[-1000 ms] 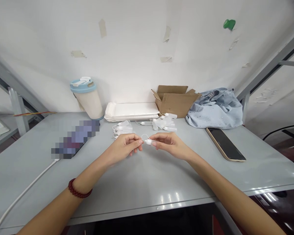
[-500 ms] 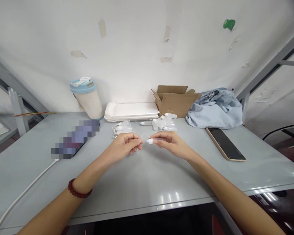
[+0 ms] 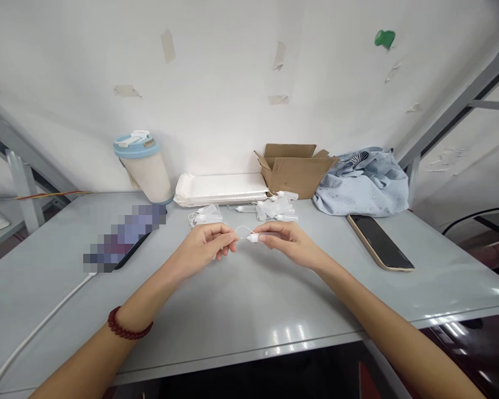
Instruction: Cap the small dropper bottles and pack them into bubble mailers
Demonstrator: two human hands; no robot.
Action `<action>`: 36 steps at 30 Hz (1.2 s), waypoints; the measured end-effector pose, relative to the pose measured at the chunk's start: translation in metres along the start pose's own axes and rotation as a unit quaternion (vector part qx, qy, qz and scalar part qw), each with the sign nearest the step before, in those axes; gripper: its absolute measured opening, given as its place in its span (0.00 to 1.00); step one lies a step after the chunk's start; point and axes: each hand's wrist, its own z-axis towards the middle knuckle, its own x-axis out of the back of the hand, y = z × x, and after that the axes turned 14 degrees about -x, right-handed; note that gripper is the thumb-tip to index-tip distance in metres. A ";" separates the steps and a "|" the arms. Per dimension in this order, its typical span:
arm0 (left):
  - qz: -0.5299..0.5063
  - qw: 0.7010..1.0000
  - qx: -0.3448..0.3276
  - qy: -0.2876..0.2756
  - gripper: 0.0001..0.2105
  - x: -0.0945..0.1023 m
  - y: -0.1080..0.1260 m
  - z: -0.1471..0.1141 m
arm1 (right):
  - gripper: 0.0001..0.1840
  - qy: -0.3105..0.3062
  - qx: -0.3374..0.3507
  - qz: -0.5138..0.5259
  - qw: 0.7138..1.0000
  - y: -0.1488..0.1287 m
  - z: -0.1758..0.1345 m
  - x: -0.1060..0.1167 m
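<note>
Over the middle of the table, my right hand [image 3: 285, 238] is closed around a small squeeze bottle [image 3: 253, 238] with a white nozzle end and a thin needle-like tip pointing left. Most of the bottle's body is hidden by the fingers. My left hand [image 3: 212, 242] pinches at the tip's far end, where a thin white strap [image 3: 244, 227] arches across from the bottle. What sits between the left fingertips is too small to make out clearly. Behind the hands lie several similar translucent bottles [image 3: 274, 208] in a loose group, with another cluster [image 3: 205, 214] on the left.
A stack of white packets [image 3: 222, 188] and an open cardboard box [image 3: 297, 177] stand by the wall. On the left are a blue-lidded cup [image 3: 145, 172] and a blurred-out phone-like item [image 3: 127, 238] with a white cable [image 3: 45, 327]. Blue cloth [image 3: 366, 185] and a phone [image 3: 380, 244] lie right.
My left fingertips have drawn very slightly away from the bottle, showing a little more of the thin tip. The whole view has shifted a little.
</note>
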 end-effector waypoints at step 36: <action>0.053 0.998 -0.033 -0.025 0.12 -0.014 -0.015 -0.003 | 0.11 0.002 -0.023 -0.026 0.999 0.006 -0.001 -0.010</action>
